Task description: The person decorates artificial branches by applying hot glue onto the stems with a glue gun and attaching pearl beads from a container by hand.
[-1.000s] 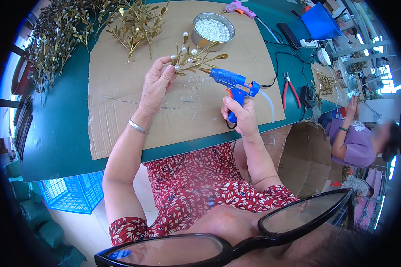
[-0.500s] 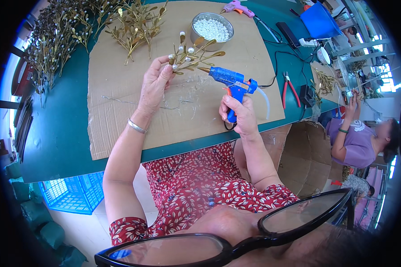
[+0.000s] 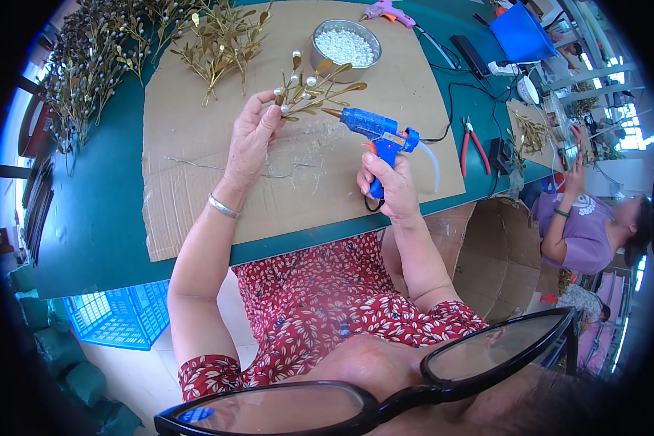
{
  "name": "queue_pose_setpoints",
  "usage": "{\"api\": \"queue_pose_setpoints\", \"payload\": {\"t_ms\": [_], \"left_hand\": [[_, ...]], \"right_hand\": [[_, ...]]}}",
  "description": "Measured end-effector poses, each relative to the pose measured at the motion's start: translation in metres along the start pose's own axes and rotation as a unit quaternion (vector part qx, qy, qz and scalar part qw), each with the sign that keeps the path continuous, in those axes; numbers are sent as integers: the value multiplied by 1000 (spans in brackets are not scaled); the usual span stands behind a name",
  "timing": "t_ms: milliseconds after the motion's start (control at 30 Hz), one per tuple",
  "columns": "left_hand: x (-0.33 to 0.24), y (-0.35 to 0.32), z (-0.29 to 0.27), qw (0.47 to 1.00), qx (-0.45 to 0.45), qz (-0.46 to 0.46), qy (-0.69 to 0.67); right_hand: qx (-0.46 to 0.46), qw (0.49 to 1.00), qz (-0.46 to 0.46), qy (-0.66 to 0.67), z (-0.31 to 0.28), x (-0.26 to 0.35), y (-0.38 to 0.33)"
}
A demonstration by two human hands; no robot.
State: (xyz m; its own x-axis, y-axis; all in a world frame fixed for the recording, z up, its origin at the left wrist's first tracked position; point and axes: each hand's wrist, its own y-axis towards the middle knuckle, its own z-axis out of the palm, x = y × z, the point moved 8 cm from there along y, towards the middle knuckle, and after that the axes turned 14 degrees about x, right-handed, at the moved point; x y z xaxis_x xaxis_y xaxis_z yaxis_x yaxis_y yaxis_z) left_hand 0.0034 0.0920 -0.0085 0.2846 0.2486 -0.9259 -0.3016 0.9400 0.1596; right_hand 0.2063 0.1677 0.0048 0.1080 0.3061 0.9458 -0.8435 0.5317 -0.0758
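My left hand pinches a golden artificial leaf sprig with several white pearl beads on it. In my right hand is a blue hot glue gun, gripped by its handle with a finger at the orange trigger. The nozzle points left and sits close to the lower leaves of the sprig; whether it touches them I cannot tell. A round metal tin of white pearl beads stands just beyond the sprig. Under both hands lies a cardboard sheet, marked with strands of dried glue.
Golden sprigs lie at the far left, with a larger pile beside them. Red-handled pliers, a lilac glue gun, black cables and a blue bin are on the right. A person in a purple shirt works there.
My hands, the sprig and the glue gun have hardly moved. At the right, the other person's hands have shifted apart.
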Motion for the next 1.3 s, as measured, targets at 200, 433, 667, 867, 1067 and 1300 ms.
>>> {"api": "queue_pose_setpoints", "payload": {"t_ms": [200,433,667,867,1067,1300], "left_hand": [[2,0,0,1000,2,-1,-4],[1,1,-1,1000,-1,2,5],[3,1,-2,1000,-10,-4,-3],[3,1,-2,1000,-9,0,18],[-3,-3,-18,994,-61,2,-88],[5,1,-15,968,-29,3,-248]], "right_hand": [[-3,1000,-2,-3,-2,-3,1],[11,1000,-2,-25,-5,-1,2],[31,999,-31,-11,2,14,-2],[-3,998,-61,-2,1,18,-5],[-49,994,-89,-40,-25,19,-5],[-43,985,-62,-154,-42,31,19]]}}
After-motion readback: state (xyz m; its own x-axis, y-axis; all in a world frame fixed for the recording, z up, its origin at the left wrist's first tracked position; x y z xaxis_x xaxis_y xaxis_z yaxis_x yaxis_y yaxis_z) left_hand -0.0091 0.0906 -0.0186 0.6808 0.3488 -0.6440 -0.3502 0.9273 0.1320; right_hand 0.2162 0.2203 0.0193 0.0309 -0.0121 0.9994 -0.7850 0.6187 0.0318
